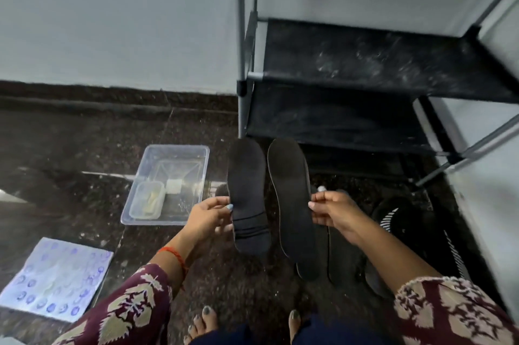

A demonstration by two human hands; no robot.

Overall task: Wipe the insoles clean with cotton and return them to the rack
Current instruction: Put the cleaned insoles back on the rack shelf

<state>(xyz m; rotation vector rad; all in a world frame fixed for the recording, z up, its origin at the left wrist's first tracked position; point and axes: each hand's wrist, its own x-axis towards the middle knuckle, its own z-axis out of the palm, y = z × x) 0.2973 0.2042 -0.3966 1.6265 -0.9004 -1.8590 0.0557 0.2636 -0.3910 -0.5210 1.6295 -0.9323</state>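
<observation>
Left hand [209, 212] pinches one black insole [248, 198], right hand [334, 211] another [292, 204]; carry both level toward the rack shelf [365, 63] at one o'clock.

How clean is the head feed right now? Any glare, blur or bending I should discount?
Head view: dim overall; glare streaks the floor left of the clear tub; wide-angle bending tilts the rack poles; frame edges are soft; the black insoles, left hand's and right hand's, show little surface detail.
</observation>
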